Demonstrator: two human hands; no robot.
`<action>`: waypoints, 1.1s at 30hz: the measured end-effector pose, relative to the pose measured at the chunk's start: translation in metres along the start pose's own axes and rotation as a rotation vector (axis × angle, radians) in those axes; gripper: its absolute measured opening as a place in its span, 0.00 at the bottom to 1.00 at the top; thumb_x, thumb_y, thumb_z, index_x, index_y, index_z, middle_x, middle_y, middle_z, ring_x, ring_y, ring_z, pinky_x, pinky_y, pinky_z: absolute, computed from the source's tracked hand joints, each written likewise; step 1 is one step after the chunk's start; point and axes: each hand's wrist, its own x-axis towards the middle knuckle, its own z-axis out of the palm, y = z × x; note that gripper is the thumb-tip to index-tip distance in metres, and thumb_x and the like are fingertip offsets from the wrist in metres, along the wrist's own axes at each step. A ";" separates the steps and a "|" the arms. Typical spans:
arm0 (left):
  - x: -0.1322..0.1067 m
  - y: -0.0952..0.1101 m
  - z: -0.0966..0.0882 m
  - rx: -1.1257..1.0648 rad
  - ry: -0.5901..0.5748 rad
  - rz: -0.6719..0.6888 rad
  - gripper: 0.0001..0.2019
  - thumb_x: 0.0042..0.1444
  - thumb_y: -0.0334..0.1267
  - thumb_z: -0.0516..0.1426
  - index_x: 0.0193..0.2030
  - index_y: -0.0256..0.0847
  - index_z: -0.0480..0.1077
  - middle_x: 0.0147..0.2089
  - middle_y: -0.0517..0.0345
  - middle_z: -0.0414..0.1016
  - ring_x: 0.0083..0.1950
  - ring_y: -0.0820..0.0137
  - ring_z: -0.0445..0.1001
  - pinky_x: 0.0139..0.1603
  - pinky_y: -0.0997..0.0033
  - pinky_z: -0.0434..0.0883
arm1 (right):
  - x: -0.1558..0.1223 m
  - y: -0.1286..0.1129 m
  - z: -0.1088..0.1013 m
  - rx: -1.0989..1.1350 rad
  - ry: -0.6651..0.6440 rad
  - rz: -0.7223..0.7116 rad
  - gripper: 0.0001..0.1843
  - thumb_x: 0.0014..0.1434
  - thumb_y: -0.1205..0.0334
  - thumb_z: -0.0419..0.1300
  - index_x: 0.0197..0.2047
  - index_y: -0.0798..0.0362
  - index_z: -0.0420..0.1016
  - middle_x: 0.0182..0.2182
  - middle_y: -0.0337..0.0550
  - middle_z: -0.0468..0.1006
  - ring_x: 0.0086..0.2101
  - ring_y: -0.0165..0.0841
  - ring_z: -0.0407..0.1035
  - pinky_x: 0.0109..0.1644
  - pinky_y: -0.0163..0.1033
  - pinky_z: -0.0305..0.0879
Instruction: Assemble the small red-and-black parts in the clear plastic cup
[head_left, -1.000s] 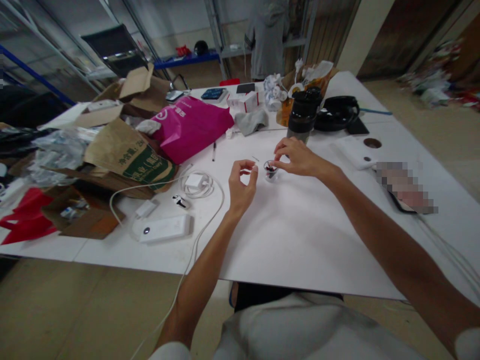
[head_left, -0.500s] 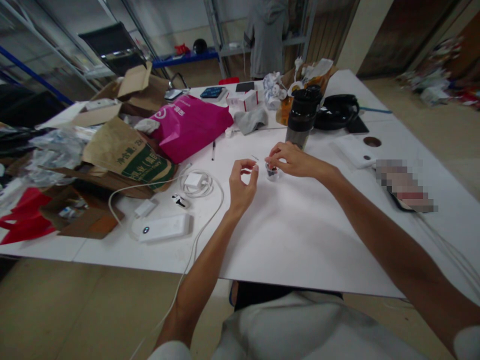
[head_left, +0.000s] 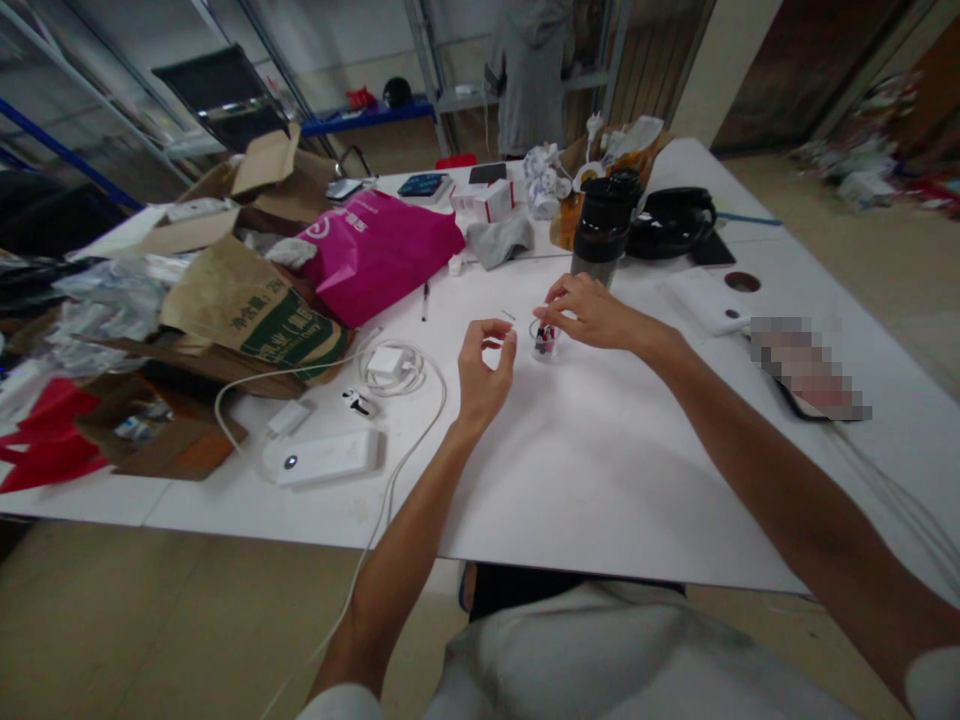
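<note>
A small clear cup [head_left: 545, 350] with little red and black pieces inside stands on the white table. My right hand [head_left: 589, 310] is over its rim, thumb and fingertips pinched together. A thin dark loop shows by these fingertips, but whether they grip it is unclear. Left of the cup, my left hand [head_left: 486, 365] curls with thumb and forefinger tips close together. Whatever lies between those tips is too small to make out. Just beyond the left fingertips lies a thin, short grey piece [head_left: 509, 316]. Behind my right hand stands a dark tumbler [head_left: 600, 235].
To the left are a power bank [head_left: 328, 458], a coiled white cable [head_left: 412, 385], a pink bag [head_left: 382, 250] and cardboard boxes [head_left: 161, 430]. A phone [head_left: 806, 370] lies at the right. A grey cloth [head_left: 501, 242] and a black case [head_left: 671, 222] sit farther back.
My right hand has risen slightly away from the cup, and the red and black pieces inside show more. My left hand has hardly moved.
</note>
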 end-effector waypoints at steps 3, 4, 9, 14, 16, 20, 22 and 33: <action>0.000 -0.001 0.000 0.010 -0.001 -0.006 0.14 0.78 0.55 0.63 0.51 0.47 0.75 0.50 0.52 0.82 0.51 0.64 0.82 0.53 0.61 0.78 | -0.001 0.003 -0.004 -0.017 0.014 0.002 0.35 0.82 0.33 0.51 0.47 0.47 0.94 0.55 0.57 0.84 0.54 0.53 0.74 0.61 0.58 0.67; 0.000 -0.001 0.000 0.009 -0.003 -0.008 0.14 0.78 0.55 0.63 0.51 0.47 0.75 0.50 0.52 0.82 0.51 0.64 0.82 0.53 0.61 0.78 | -0.001 0.003 -0.006 -0.016 0.019 0.002 0.35 0.82 0.33 0.51 0.47 0.46 0.94 0.55 0.56 0.84 0.54 0.53 0.74 0.61 0.58 0.67; 0.000 -0.001 -0.001 0.008 -0.011 -0.011 0.13 0.77 0.54 0.64 0.51 0.47 0.76 0.51 0.52 0.83 0.51 0.63 0.82 0.53 0.60 0.78 | -0.002 0.001 -0.010 -0.024 0.033 0.007 0.36 0.82 0.32 0.51 0.49 0.48 0.94 0.56 0.57 0.84 0.54 0.55 0.73 0.63 0.62 0.66; -0.001 -0.001 0.000 -0.005 -0.022 -0.017 0.12 0.77 0.52 0.64 0.52 0.47 0.76 0.51 0.52 0.83 0.52 0.64 0.82 0.54 0.61 0.77 | -0.002 0.001 -0.010 -0.033 0.008 0.038 0.37 0.81 0.31 0.51 0.48 0.48 0.95 0.57 0.60 0.84 0.55 0.57 0.72 0.62 0.64 0.66; -0.001 0.000 0.000 -0.009 -0.022 -0.020 0.12 0.77 0.52 0.64 0.52 0.47 0.76 0.51 0.52 0.83 0.51 0.64 0.82 0.54 0.61 0.77 | -0.002 0.001 -0.011 -0.030 0.014 0.027 0.38 0.81 0.31 0.51 0.47 0.47 0.95 0.56 0.59 0.84 0.55 0.57 0.73 0.64 0.65 0.66; -0.001 -0.001 0.001 0.005 -0.026 -0.027 0.13 0.77 0.53 0.64 0.51 0.47 0.75 0.51 0.52 0.83 0.51 0.64 0.82 0.54 0.61 0.77 | -0.003 0.002 -0.013 -0.018 0.004 -0.005 0.37 0.82 0.32 0.50 0.45 0.47 0.94 0.54 0.57 0.85 0.53 0.54 0.75 0.65 0.61 0.66; -0.001 -0.001 0.001 0.008 -0.028 -0.025 0.13 0.77 0.53 0.64 0.51 0.47 0.75 0.51 0.52 0.83 0.51 0.64 0.82 0.53 0.61 0.77 | -0.003 0.002 -0.013 0.009 -0.022 -0.008 0.36 0.82 0.33 0.51 0.45 0.47 0.94 0.55 0.56 0.85 0.54 0.53 0.75 0.64 0.60 0.66; -0.001 -0.003 0.000 0.058 -0.048 -0.030 0.12 0.78 0.52 0.63 0.52 0.46 0.75 0.52 0.52 0.83 0.52 0.64 0.82 0.54 0.62 0.78 | -0.002 -0.016 -0.006 0.067 -0.031 -0.068 0.12 0.73 0.50 0.69 0.47 0.48 0.91 0.57 0.55 0.80 0.58 0.51 0.73 0.66 0.57 0.65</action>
